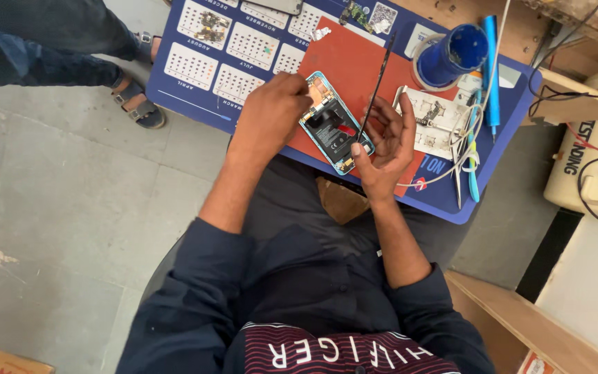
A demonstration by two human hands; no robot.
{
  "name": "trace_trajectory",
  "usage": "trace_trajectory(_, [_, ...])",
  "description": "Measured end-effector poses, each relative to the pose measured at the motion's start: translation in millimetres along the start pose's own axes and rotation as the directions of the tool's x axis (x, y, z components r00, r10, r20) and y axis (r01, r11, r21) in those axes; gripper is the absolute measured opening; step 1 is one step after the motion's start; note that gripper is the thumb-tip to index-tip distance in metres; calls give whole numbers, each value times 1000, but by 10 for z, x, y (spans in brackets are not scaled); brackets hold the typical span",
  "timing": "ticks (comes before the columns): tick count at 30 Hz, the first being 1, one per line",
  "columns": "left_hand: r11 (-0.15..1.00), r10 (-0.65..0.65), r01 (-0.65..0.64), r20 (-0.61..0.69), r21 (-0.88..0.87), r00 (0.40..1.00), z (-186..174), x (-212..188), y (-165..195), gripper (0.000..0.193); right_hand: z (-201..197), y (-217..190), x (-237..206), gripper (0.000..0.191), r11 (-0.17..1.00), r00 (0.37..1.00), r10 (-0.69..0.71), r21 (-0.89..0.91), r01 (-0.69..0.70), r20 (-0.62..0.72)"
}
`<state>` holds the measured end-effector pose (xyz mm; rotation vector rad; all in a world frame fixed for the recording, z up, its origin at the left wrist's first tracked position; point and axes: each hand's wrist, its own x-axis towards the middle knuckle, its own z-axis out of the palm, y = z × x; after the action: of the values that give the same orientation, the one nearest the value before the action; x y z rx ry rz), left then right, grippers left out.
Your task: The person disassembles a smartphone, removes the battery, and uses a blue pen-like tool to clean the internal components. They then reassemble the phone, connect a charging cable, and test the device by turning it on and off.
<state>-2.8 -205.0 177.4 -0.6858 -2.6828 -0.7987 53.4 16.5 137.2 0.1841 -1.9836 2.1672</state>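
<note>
Head view: a person's left hand [271,114] presses curled fingers onto the upper edge of an opened smartphone [333,125], its back cover off and its battery and circuit boards exposed inside a light-blue frame. The right hand [385,142] braces the phone's lower corner with the thumb and pinches a thin black pry tool [376,86] that slants across the phone. The phone lies on a red work mat [354,59] atop a blue printed calendar sheet [202,69]. Just right sit a white parts tray [441,121], a blue cup [455,55] and tweezers [458,173]. Another person's sandalled feet [136,104] stand at upper left.
</note>
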Motion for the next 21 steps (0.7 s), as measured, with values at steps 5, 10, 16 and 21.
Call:
trace_trajectory(5, [940,300,-321,171,115,939,40,154,-172,4,8,-13,10,96,1000,1000,22,2,-22,3])
trace_trajectory(10, [787,511,-590,343,183,788,37,326,-296,4,-16,11,14,95,1000,1000,22,1,-22,12])
trace_trajectory(16, [699,591,-699,431,150,683,27,435,-282,4,-28,48,26,96,1000,1000,19,7,-19,2])
trace_trajectory(21, [636,658,-761,426,127,621,-4,464,-294,3,-33,52,25,96,1000,1000,25,12,-25,-1])
